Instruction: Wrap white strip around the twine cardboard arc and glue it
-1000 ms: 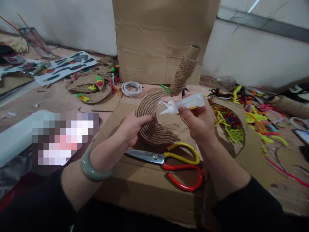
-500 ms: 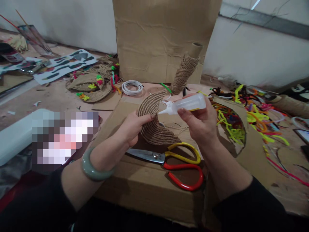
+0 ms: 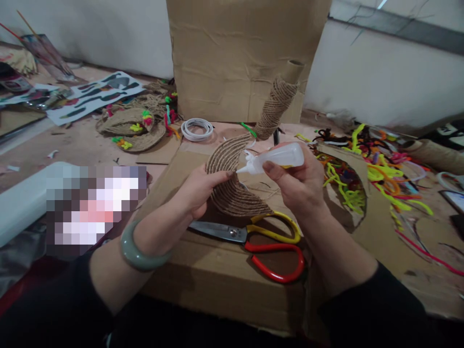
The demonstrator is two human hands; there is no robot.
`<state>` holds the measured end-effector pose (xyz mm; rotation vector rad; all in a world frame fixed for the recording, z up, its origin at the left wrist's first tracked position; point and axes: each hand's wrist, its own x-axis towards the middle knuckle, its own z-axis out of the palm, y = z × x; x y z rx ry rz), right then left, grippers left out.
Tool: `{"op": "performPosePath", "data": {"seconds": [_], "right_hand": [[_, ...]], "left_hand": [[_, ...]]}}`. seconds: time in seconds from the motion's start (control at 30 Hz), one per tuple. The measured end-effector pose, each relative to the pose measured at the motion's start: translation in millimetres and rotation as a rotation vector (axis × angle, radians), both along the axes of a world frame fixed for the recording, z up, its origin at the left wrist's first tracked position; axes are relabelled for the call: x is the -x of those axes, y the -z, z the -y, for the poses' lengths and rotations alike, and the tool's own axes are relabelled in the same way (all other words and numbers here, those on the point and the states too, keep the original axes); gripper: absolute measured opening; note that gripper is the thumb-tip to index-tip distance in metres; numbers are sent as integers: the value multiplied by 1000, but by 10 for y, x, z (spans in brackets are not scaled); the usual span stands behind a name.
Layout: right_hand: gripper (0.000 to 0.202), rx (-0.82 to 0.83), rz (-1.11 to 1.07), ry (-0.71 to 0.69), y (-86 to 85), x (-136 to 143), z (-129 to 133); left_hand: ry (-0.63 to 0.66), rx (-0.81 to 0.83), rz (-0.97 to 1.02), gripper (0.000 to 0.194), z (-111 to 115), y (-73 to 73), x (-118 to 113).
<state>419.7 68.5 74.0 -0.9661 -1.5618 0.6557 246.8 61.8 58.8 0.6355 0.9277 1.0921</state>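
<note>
My left hand (image 3: 203, 189) grips a crescent covered in rows of brown twine (image 3: 235, 203), its thumb on top and its other fingers hidden beneath. In my right hand (image 3: 302, 176) is a translucent glue bottle (image 3: 281, 157), tilted so that its nozzle points left at the crescent's inner edge, close to my left thumb. The tip seems to touch that edge or nearly so. Below the crescent lies a pair of scissors (image 3: 232, 232) with one yellow and one red handle, on a cardboard box (image 3: 203, 270).
A twine-wound tube (image 3: 277, 108) stands before an upright cardboard sheet (image 3: 246, 53). Near it lies a white coil (image 3: 196, 130). Twine pieces with coloured knots (image 3: 145, 130) are at left, and bright pipe cleaners (image 3: 387, 174) at right. A pixelated patch (image 3: 97, 208) covers something beside my left arm.
The glue bottle has shifted slightly left with my right hand, its nozzle nearer my left thumb. My left hand and the crescent are almost unmoved, and the whole view has shifted a little.
</note>
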Motion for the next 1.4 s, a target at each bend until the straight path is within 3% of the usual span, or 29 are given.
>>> {"op": "performPosePath", "data": {"seconds": [0.5,0.8,1.07,1.4], "right_hand": [[20,-92,95,38,3,-43,7],[33,-48,32,-34,-17,-21,-54],[44,18,7,-47,45,-23,-71],[40,19,-65,-77,52,12,-65]], "left_hand": [[56,-45,51,23,7,50,16],[-9,-1,15,17,-21,4,6],[7,21,14,15,-30,4,6],[0,2,4,17,-20,25,16]]}}
